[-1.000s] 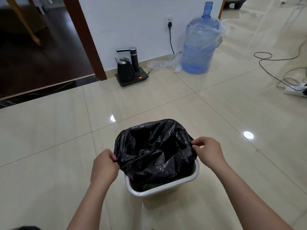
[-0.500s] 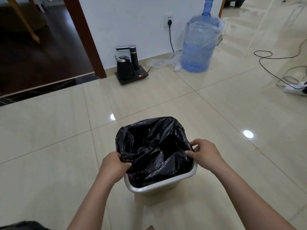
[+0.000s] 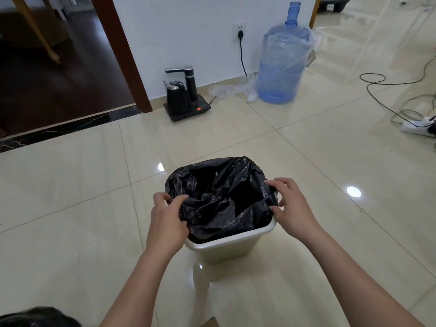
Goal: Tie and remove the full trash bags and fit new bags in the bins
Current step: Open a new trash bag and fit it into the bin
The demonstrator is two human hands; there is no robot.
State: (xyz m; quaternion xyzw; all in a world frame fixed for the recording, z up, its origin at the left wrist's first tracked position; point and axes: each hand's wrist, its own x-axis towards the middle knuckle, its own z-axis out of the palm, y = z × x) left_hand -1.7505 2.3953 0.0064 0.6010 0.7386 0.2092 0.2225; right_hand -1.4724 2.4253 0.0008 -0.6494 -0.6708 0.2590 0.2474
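Observation:
A small cream bin (image 3: 226,246) stands on the tiled floor in front of me. A black trash bag (image 3: 219,197) sits in it, its mouth open and its edge folded over the far and side rims; the near rim is bare. My left hand (image 3: 168,220) pinches the bag's edge at the bin's left rim. My right hand (image 3: 291,206) holds the bag's edge at the right rim, thumb and fingers curled round the plastic. At the bottom left corner a dark, shiny bag-like shape (image 3: 35,318) is partly in view.
Against the white wall stand a black kettle on its base (image 3: 181,97) and a large blue water bottle (image 3: 282,64) with clear plastic around it. A cable and a white power strip (image 3: 417,125) lie at the right. A dark doorway opens at the back left.
Both hands have come down with the bag's edge, from held above the bin to level with its rim. The bag's mouth has spread lower over the rim.

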